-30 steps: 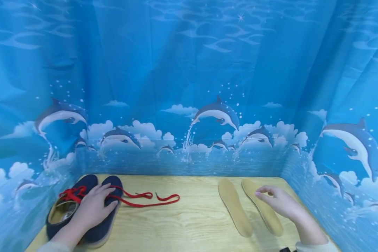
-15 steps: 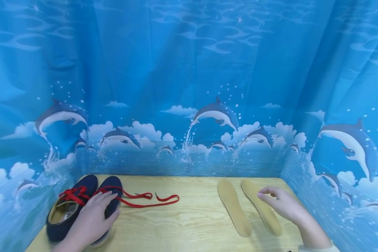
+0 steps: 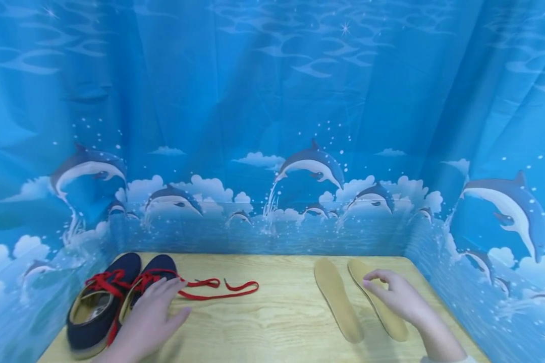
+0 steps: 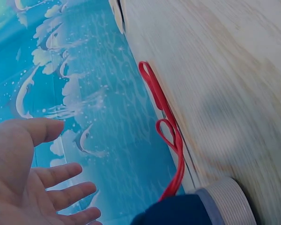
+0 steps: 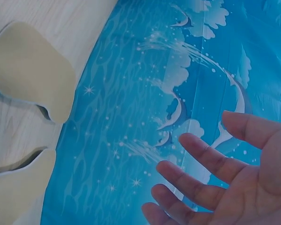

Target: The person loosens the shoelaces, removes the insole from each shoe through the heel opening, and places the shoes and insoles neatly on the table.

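Note:
Two navy shoes with red laces stand side by side at the table's left. My left hand (image 3: 152, 315) hovers over the right-hand shoe (image 3: 160, 263), hiding its heel part, with fingers spread and nothing held. The left-hand shoe (image 3: 88, 327) shows its tan lining. A long red lace (image 3: 218, 292) trails right from the right-hand shoe across the wood. On the right, my right hand (image 3: 395, 295) is held above the right insole (image 3: 388, 317), fingers loosely bent and holding nothing. Beside it lies the left insole (image 3: 336, 300). Both insoles are tan and flat on the table.
The pale wooden table (image 3: 263, 327) is bordered at the back and sides by a blue curtain (image 3: 254, 126) printed with dolphins. Bare wood lies between the lace and the insoles.
My left hand has lifted off the right-hand shoe and moved right and toward me, uncovering that shoe's laces. The right hand has hardly moved.

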`<state>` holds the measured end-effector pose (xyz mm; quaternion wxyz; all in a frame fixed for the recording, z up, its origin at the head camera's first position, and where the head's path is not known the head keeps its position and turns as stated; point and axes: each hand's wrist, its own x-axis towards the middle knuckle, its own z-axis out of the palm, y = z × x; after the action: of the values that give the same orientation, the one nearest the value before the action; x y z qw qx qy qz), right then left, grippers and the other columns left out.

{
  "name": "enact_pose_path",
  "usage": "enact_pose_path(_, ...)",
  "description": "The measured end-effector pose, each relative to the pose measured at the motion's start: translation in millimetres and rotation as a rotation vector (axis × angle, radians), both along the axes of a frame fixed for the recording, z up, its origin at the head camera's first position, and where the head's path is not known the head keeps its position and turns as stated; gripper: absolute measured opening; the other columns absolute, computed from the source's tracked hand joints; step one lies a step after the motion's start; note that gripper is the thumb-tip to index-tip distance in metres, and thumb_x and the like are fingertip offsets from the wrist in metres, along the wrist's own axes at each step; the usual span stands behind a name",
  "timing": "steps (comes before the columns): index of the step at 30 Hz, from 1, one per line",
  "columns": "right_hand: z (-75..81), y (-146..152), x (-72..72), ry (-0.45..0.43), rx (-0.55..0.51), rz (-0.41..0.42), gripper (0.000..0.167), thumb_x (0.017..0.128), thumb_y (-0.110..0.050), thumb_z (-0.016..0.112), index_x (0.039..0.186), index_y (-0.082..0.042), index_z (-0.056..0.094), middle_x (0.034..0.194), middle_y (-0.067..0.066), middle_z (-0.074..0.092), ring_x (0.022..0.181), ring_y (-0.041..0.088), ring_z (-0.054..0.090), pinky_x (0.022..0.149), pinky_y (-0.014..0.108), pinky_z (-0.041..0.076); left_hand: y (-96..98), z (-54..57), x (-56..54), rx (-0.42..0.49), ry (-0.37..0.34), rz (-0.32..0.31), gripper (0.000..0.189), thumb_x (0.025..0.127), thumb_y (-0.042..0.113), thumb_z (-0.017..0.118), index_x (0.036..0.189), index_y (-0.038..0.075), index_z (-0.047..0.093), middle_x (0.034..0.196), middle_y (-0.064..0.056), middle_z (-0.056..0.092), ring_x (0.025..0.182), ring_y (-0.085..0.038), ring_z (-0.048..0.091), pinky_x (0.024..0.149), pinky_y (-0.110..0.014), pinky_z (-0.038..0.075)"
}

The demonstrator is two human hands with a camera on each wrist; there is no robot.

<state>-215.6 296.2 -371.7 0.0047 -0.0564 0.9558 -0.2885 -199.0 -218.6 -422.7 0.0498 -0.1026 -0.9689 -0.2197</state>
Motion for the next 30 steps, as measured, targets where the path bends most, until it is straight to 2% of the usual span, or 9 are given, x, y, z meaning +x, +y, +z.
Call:
enact_pose_path(8, -3.9, -13, -1.1, -0.001, -0.027, 0.013, 0.047, 0.098, -0.048, 0.059, 0.122, -0.009, 0.067, 0.134, 0.023, 0.058, 0.125, 0.051, 0.050, 0.094, 0.067, 0.045, 13.7, 1.5, -2.5, 0.051, -0.013, -0.015, 0.065, 0.090, 0.052, 0.070, 0.141, 0.014, 0.058, 0.144, -0.017, 0.053, 0.137, -0.049, 0.037, 0.101, -0.073, 0.035)
enact_pose_path(20, -8.2, -28, -0.2, 0.022, -0.067, 0.027, 0.043, 0.097, -0.047, 0.061, 0.123, -0.012, 0.067, 0.138, 0.020, 0.057, 0.126, 0.046, 0.051, 0.097, 0.063, 0.046, 40.7, 6.9, -4.8, 0.081, 0.040, -0.049, 0.060, 0.091, 0.048, 0.070, 0.139, 0.015, 0.059, 0.143, -0.012, 0.055, 0.135, -0.041, 0.043, 0.104, -0.068, 0.037)
enact_pose_path(26, -10.9, -39, -0.5, 0.086, -0.056, 0.075, 0.040, 0.097, -0.043, 0.063, 0.121, -0.011, 0.068, 0.136, 0.021, 0.058, 0.126, 0.046, 0.051, 0.099, 0.064, 0.044, 53.8, 7.3, -4.4, 0.088, 0.075, -0.065, 0.056, 0.091, 0.044, 0.072, 0.138, 0.015, 0.061, 0.143, -0.010, 0.055, 0.136, -0.039, 0.043, 0.106, -0.066, 0.037)
enact_pose_path(30, -12.5, -42, -1.4, 0.125, -0.049, 0.095, 0.037, 0.097, -0.041, 0.064, 0.120, -0.012, 0.068, 0.133, 0.017, 0.061, 0.125, 0.043, 0.053, 0.100, 0.062, 0.045, 62.2, 6.8, -2.6, 0.075, 0.121, -0.068, 0.056, 0.090, 0.042, 0.073, 0.137, 0.015, 0.061, 0.143, -0.009, 0.056, 0.135, -0.038, 0.045, 0.105, -0.065, 0.039)
